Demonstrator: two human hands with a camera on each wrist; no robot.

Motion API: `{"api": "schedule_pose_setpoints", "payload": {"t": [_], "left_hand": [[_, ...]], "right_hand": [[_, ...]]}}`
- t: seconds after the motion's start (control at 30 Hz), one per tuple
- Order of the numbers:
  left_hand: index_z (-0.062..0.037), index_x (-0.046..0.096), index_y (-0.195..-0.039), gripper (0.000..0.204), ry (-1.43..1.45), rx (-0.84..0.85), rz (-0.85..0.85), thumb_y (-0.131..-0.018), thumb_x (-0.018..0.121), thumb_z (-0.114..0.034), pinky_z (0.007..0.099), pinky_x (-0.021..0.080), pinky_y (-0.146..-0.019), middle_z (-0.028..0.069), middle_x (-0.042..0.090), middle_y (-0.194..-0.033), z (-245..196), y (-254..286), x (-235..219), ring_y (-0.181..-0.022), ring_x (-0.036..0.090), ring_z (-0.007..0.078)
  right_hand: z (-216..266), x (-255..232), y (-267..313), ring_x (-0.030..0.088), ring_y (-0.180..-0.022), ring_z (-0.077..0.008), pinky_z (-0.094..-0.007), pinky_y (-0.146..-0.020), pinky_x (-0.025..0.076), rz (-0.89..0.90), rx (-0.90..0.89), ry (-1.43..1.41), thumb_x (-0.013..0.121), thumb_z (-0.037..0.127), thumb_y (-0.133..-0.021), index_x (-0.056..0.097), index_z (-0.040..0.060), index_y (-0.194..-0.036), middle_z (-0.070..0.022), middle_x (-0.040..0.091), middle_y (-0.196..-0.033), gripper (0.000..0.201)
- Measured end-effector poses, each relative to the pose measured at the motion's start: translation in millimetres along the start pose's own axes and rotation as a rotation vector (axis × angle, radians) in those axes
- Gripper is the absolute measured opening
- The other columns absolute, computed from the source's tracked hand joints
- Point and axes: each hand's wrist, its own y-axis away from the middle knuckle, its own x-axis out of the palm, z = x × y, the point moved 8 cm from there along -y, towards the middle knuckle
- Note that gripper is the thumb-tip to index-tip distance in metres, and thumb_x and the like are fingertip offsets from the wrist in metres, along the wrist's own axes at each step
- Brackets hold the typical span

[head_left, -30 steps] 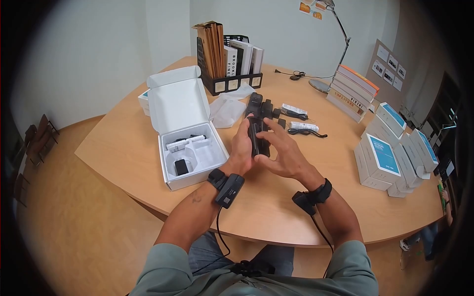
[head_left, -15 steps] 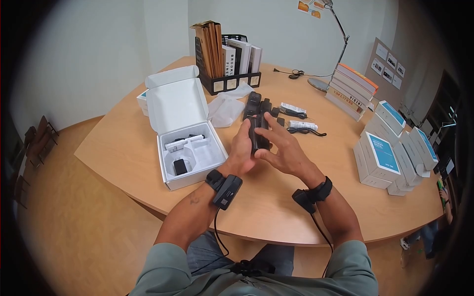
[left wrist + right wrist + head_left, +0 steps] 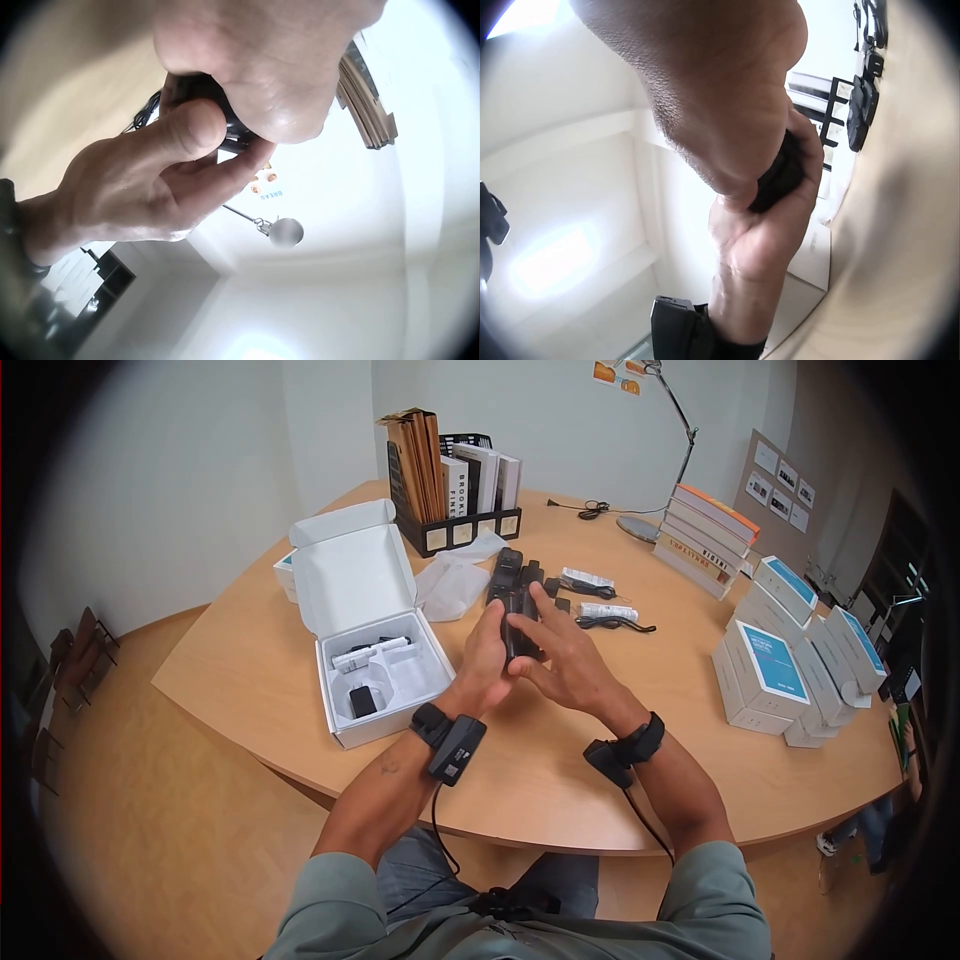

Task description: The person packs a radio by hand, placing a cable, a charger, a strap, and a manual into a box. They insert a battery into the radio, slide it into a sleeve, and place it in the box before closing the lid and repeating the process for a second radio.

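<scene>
A black device (image 3: 517, 635) is held above the table between both hands. My left hand (image 3: 482, 666) grips it from the left, its fingers wrapped around the far side in the right wrist view, where the dark device (image 3: 778, 176) shows in the palm. My right hand (image 3: 572, 665) touches it from the right, thumb at the near end and fingers along the top; the left wrist view shows this hand (image 3: 142, 176) with thumb and fingers on the device. Other black devices (image 3: 507, 567) lie just beyond the hands.
An open white box (image 3: 392, 722) with a black adapter (image 3: 362, 701) stands at left. Translucent bags (image 3: 447, 588), cables in white wraps (image 3: 607, 612), a file rack (image 3: 472, 532), stacked books (image 3: 702, 545), a lamp (image 3: 640, 527) and several white boxes (image 3: 765, 678) surround the hands.
The head view has shifted slightly, moving the table items a little left in the picture. Both hands remain on the black device, with the right fingers slightly closer to it.
</scene>
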Motion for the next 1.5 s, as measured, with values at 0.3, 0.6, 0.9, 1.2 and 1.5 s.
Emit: {"api": "schedule_pose_setpoints", "payload": {"t": [0.3,0.6,0.9,1.2,1.5], "left_hand": [[-0.0185,0.046,-0.138,0.039,0.045,-0.068,-0.024,-0.109,0.035,-0.042,0.0361,0.057,-0.075,0.0073,0.062,-0.112,-1,3,-2,-0.096,0.064,0.0203],[-0.0173,0.046,-0.141,0.046,-0.059,-0.024,-0.12,-0.108,0.036,-0.048,0.0351,0.058,-0.079,0.0053,0.063,-0.116,-2,-3,-18,-0.099,0.065,0.0186],[-0.0172,0.047,-0.141,0.047,-0.003,-0.05,-0.067,-0.108,0.033,-0.049,0.0312,0.059,-0.076,0.0034,0.061,-0.122,2,2,-11,-0.1,0.064,0.0159],[-0.0196,0.042,-0.146,0.05,0.015,-0.021,-0.013,-0.108,0.034,-0.05,0.0314,0.058,-0.078,0.0018,0.06,-0.128,-4,5,-2,-0.105,0.064,0.0162],[-0.0183,0.043,-0.146,0.047,-0.04,-0.014,-0.029,-0.109,0.037,-0.045,0.0344,0.058,-0.087,0.0053,0.061,-0.129,1,-2,-11,-0.11,0.064,0.0182]], "right_hand": [[-3,2,2,0.061,-0.116,-0.0444,-0.0439,-0.092,0.054,0.122,0.216,-0.179,0.077,0.026,-0.086,0.059,0.0015,-0.131,-0.031,0.043,-0.147,0.054],[21,-3,1,0.045,-0.134,-0.047,-0.047,-0.11,0.04,0.092,-0.023,-0.049,0.078,0.027,-0.085,0.057,-0.0029,-0.133,-0.0321,0.036,-0.153,0.061],[12,-1,-1,0.049,-0.127,-0.0456,-0.0477,-0.106,0.042,0.119,0.017,0.0,0.08,0.032,-0.082,0.059,-0.0021,-0.132,-0.0322,0.035,-0.153,0.064],[18,-4,-3,0.05,-0.121,-0.0436,-0.0473,-0.104,0.042,0.082,-0.02,-0.014,0.079,0.031,-0.083,0.056,-0.0024,-0.134,-0.0317,0.032,-0.155,0.065],[25,-6,0,0.045,-0.125,-0.0456,-0.0491,-0.106,0.041,0.133,-0.016,0.103,0.082,0.023,-0.075,0.049,-0.0003,-0.139,-0.029,0.034,-0.153,0.076]]}}
